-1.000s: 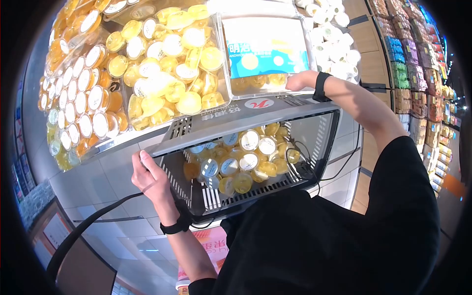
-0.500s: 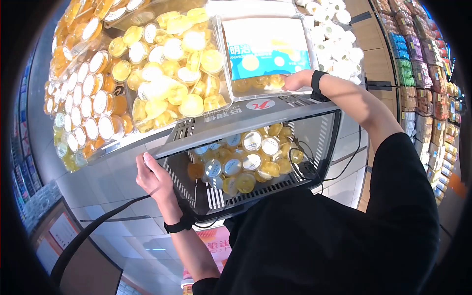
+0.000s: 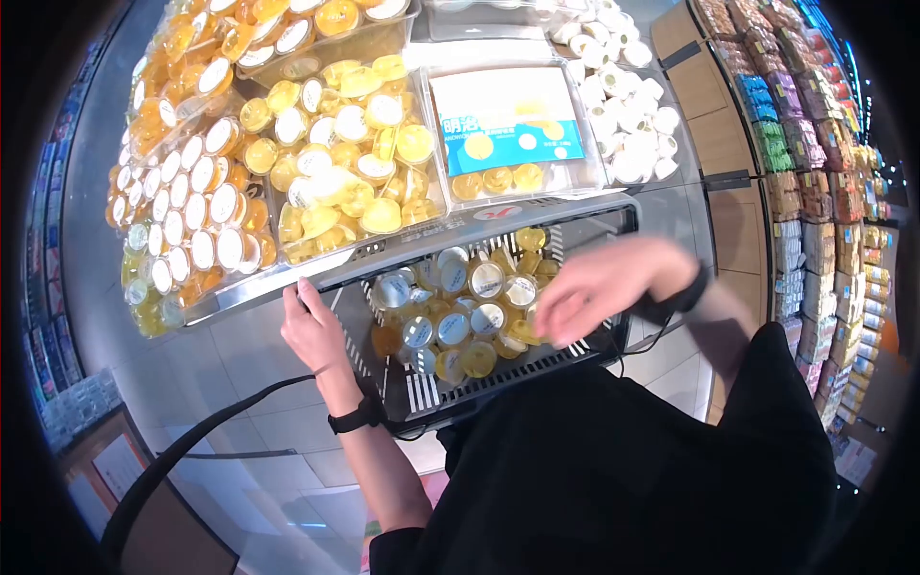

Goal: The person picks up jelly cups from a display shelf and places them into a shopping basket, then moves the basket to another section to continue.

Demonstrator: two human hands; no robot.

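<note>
My left hand [image 3: 314,335] is closed round the left end of a dark grey shopping basket [image 3: 565,209], its thumb along the rim. Over the basket's right half hangs my right hand [image 3: 618,287], fingers pointing left and down, smeared by motion; whether it holds anything is hidden. Inside the basket lie several small round cups with white or pale blue lids [image 3: 452,328] and yellow contents. Behind the basket, a clear bin of yellow cups [image 3: 381,215] adjoins a bin with a white and blue card [image 3: 513,120] above a few yellow cups.
Orange cups [image 3: 195,206] fill the display at the left, and white cups [image 3: 628,125] stand at its right. Shelves of coloured packets [image 3: 791,196] line the far right. A black strap or cable [image 3: 196,431] curves across the lower left. Tiled floor shows below the display.
My right hand has left the bin with the card and moved down over the basket. My left hand still grips the basket. The view has shifted slightly.
</note>
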